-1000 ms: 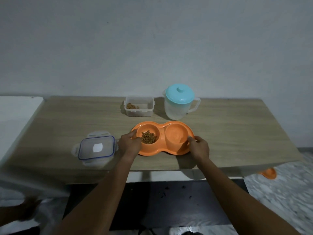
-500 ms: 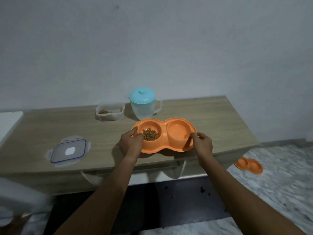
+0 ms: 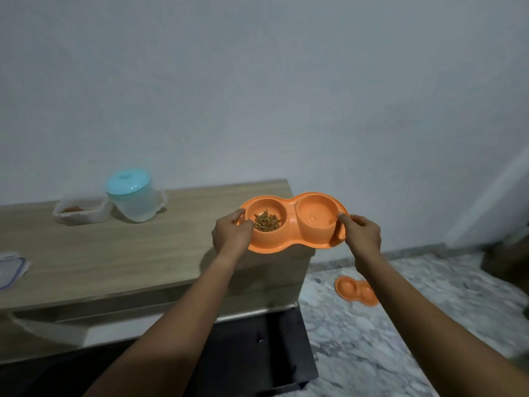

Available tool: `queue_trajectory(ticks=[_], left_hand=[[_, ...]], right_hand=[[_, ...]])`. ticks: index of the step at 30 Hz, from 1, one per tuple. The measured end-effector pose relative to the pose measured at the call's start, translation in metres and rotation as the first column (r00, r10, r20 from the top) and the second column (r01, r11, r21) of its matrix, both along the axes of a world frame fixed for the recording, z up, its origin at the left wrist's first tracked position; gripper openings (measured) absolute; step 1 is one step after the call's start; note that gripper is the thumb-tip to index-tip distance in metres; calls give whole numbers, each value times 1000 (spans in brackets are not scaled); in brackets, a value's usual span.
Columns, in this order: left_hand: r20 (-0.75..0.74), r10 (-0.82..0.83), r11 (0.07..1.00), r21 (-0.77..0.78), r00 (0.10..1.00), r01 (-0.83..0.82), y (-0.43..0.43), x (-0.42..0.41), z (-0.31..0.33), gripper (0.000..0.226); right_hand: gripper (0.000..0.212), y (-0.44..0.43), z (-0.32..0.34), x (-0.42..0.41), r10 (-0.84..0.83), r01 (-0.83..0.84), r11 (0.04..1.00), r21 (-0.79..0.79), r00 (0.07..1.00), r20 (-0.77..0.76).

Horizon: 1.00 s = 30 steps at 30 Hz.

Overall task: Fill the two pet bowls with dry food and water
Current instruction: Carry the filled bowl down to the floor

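Now lifted: the double bowl (image 3: 293, 222), off the desk (image 3: 114, 253).
Left hand (image 3: 232, 234) and right hand (image 3: 362, 236) each grip an end; a second ago it sat on the desk. Kibble (image 3: 266, 222) fills one well; delivery looks next.

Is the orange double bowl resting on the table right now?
No: the orange double bowl is held in the air past the table's right end, left hand and right hand gripping its ends.
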<state>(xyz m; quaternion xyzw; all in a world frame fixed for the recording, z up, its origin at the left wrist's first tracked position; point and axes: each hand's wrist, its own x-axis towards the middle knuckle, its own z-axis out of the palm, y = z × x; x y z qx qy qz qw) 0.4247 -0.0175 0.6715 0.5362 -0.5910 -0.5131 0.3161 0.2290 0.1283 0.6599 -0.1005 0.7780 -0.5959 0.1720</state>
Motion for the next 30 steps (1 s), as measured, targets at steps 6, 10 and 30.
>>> queue_trajectory(ticks=[6, 10, 30], left_hand=[[-31, -91, 996, 9, 995, 91, 34, -112, -17, 45], [-12, -140, 990, 29, 990, 140, 46, -187, -40, 46], [311, -29, 987, 160, 950, -22, 46, -388, -429, 30]], right_hand=[[12, 48, -13, -99, -110, 110, 994, 0, 994, 26], [34, 75, -44, -160, -157, 154, 985, 72, 987, 38], [63, 55, -442, -365, -36, -58, 954, 295, 952, 304]])
